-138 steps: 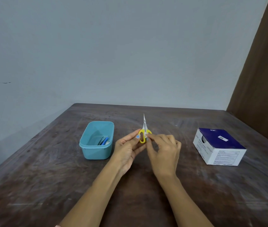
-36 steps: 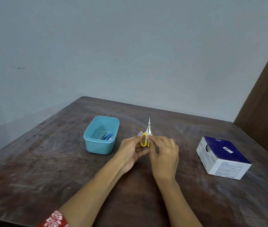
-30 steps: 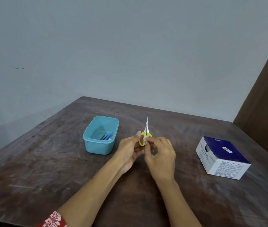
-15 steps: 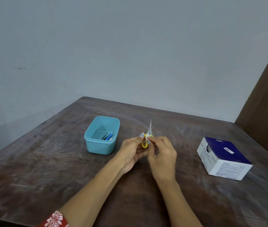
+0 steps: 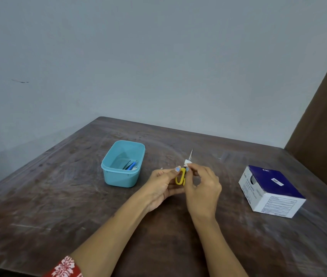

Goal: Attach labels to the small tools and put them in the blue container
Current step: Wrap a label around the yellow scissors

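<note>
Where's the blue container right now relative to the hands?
In the head view the blue container stands on the table, left of and apart from the left hand, which holds the yellow-handled scissors; a few small tools lie inside it.

**Counts, head view**

One blue container (image 5: 123, 172), several small tools inside, count unclear. One pair of yellow-handled scissors (image 5: 181, 176). One white label (image 5: 187, 162) on the scissors. One blue-and-white box (image 5: 270, 191). Two hands: left hand (image 5: 163, 185), right hand (image 5: 203, 188). One table (image 5: 59, 196). One red patterned sleeve (image 5: 66, 267).
</note>
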### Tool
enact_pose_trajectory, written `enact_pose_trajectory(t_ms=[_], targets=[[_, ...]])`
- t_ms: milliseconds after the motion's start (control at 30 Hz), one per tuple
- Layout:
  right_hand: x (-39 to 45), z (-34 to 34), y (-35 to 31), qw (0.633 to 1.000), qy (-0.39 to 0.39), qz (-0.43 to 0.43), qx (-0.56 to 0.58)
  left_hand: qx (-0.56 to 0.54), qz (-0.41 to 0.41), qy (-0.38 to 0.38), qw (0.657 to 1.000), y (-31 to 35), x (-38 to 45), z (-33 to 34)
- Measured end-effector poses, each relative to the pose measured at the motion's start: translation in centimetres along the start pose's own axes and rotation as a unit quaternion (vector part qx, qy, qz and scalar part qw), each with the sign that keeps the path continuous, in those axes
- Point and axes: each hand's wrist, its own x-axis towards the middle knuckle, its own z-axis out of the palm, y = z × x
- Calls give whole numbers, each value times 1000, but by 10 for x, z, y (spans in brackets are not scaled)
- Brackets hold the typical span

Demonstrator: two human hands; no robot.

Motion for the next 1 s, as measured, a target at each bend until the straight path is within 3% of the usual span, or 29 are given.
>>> enact_pose_trajectory(t_ms=[300, 667, 1000], targets=[[8, -4, 5, 995, 62, 61, 45, 23, -73, -77, 994, 3, -6, 1], [-2, 2, -2, 997, -70, -34, -16, -28, -7, 30, 999, 2, 0, 0], [-2, 2, -1, 993, -100, -61, -5, -56, -8, 56, 997, 3, 0, 1]])
